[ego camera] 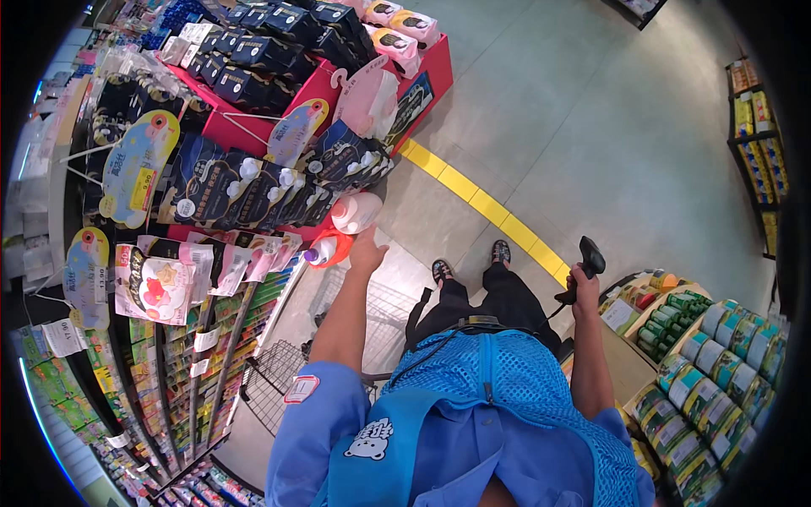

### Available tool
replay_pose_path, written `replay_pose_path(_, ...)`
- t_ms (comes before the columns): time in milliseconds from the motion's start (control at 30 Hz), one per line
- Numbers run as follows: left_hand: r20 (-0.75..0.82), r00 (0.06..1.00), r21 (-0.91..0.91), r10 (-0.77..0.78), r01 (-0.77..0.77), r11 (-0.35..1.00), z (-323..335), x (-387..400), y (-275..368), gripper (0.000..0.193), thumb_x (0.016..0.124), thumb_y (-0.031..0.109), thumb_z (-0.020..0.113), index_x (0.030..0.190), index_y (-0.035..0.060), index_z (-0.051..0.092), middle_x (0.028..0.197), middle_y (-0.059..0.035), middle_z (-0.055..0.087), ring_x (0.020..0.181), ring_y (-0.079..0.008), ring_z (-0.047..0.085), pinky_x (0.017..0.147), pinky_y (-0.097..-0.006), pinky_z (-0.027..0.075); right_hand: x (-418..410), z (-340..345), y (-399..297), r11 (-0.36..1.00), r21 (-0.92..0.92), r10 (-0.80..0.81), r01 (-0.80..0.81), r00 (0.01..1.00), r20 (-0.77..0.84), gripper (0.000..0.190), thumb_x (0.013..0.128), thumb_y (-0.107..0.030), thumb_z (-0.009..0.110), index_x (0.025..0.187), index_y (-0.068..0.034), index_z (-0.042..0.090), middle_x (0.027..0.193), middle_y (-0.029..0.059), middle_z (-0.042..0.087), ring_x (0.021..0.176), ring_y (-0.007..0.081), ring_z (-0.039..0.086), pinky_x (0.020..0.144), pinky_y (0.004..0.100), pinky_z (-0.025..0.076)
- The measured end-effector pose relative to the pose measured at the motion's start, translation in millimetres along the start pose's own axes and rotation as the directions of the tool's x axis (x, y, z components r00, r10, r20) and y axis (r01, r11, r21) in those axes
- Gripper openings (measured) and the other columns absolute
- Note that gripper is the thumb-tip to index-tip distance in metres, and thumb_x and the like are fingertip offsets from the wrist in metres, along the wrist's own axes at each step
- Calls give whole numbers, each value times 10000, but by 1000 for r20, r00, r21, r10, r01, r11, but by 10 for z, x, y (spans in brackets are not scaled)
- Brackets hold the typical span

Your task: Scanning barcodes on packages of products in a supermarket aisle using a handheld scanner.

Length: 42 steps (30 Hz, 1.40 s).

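My left hand (366,251) reaches out to the red display stand, at the near side of a pink-white plastic bottle (356,213); whether the fingers grip it is hidden. Just below the bottle, a smaller white bottle with a purple cap (322,251) sits against orange-red plastic. Over on the right, my right hand (583,285) is closed around the handle of a black handheld barcode scanner (592,256), whose cable runs back to my waist. Dark blue packs (253,190) hang or lean in a row left of the pink-white bottle.
Shelves of small packets (184,374) stand at the left. A wire cart (272,380) is beside me at the lower left. Stacked cans (703,405) fill a display at the right. A yellow floor strip (481,201) crosses the grey floor ahead of my feet.
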<state>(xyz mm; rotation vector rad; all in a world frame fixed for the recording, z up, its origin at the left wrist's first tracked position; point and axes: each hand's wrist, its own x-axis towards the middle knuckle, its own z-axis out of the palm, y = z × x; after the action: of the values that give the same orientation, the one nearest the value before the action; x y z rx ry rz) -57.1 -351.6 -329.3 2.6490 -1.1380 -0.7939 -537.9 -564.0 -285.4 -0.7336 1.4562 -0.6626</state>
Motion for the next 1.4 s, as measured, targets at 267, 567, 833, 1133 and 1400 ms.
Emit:
replay_pose_path(267, 229, 973, 444, 23, -126, 887, -222, 266, 709, 731, 754, 259, 745, 1393, 186, 396, 1441, -115, 365, 1371, -317, 284, 1092, -481, 288, 445, -230, 51, 990, 65, 128, -129, 992, 10, 193, 852, -153, 666, 980, -50, 564, 758, 15, 557, 641, 98, 555, 573, 223, 453)
replay_pose_path(567, 362, 852, 715, 378, -514, 474, -42, 1609, 405, 411, 858, 228, 542, 1269, 225, 564, 1489, -111, 325, 1423, -340, 161, 1108, -596, 141, 301, -342, 178, 981, -8, 189, -194, 962, -195, 294, 840, -128, 664, 1086, -34, 532, 805, 8, 552, 664, 88, 547, 592, 223, 456)
replay_pose_path(833, 424, 884, 890, 194, -447, 89, -296, 2511, 151, 446, 915, 247, 448, 1358, 208, 486, 1535, -112, 239, 1446, -345, 18, 1085, -668, 32, -231, -210, 979, 937, 65, 343, -342, 876, -340, 287, 841, -134, 663, 1080, -38, 536, 819, 6, 563, 666, 86, 543, 602, 227, 447)
replay_pose_path(1133, 306, 891, 940, 336, -339, 43, -488, 2834, 22, 376, 896, 219, 468, 1245, 101, 541, 1289, -91, 493, 1328, -288, 299, 1081, -647, 144, -217, 195, 1060, 913, -10, 387, -408, 873, -297, 336, 837, -167, 674, 1103, -15, 537, 810, 11, 567, 677, 87, 563, 632, 225, 472)
replay_pose_path(1400, 172, 853, 926, 492, -311, 215, -582, 3049, 106, 168, 847, 171, 514, 935, 136, 652, 979, -25, 623, 1042, -203, 536, 941, -498, 351, -292, 100, 1209, 912, -38, 379, -409, 873, -306, 360, 825, -173, 685, 1109, -7, 538, 830, 27, 574, 688, 94, 566, 645, 228, 474)
